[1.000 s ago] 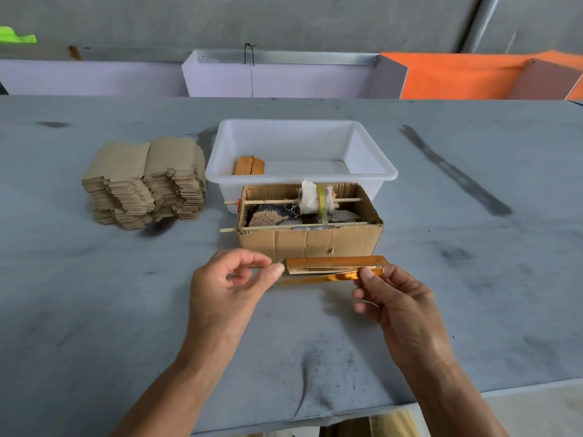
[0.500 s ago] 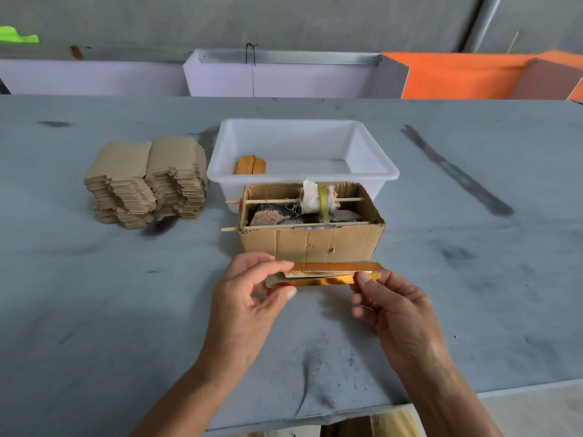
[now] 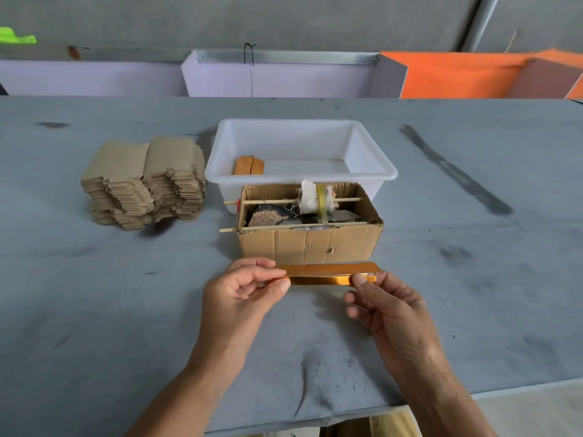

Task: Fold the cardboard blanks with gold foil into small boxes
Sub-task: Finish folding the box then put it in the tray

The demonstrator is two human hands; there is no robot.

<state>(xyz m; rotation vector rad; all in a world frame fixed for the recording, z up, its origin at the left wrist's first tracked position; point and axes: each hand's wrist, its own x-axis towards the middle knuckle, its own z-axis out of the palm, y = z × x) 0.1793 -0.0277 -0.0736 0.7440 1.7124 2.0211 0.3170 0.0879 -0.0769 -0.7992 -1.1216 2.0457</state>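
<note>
Gold-foil blank [image 3: 325, 275]: lower-centre of frame, held just above tabletop [image 3: 94, 310], right in front of brown carton [image 3: 309, 244]; partly folded, flap raised. Upper left: stack of unfolded blanks [image 3: 142, 184]. Centre: white tub [image 3: 372, 171] w/ one folded box [image 3: 248, 165] inside.

L hand [image 3: 243, 298] grip: thumb + forefinger pinching blank's left end. R hand [image 3: 388, 307] grip: thumb pressed on right end, other fingers curled under.

Risks, my read: both holds are at the tips only, so the middle could bow and crease off the score line; foil looks slick, so an end may slip w/ uneven pressure; the carton is close, so the flap could snag it.
</note>
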